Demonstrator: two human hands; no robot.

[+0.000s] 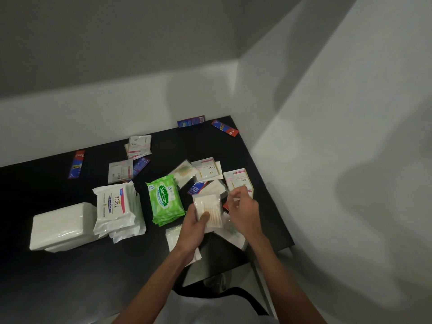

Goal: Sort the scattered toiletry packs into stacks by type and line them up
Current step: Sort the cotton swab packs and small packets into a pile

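My left hand (195, 228) held a clear pack of cotton buds (207, 205) just above the near right part of the black table (210, 146). My thumb was on its front and my fingers were behind it. The pack was flat and see-through, and the pale sticks inside lay side by side. My right hand (245, 212) was right beside it with bent fingers by its top corner, but I could not tell if it was holding anything. More clear packs (174, 238) lay under my left wrist. To the left stood three piles in a row: green Sanicare wipes (163, 199), then white Dove wipes (115, 206), then plain white tissue packs (60, 224). A bit farther back, another bud pack (184, 173) and some small Dove sachets (209, 170) lay mixed up with a blue and red toothpaste sachet (197, 187). Farther still was a little pile of Dove sachets (139, 146). At the far edge by the wall lay two more toothpaste sachets (225, 128).
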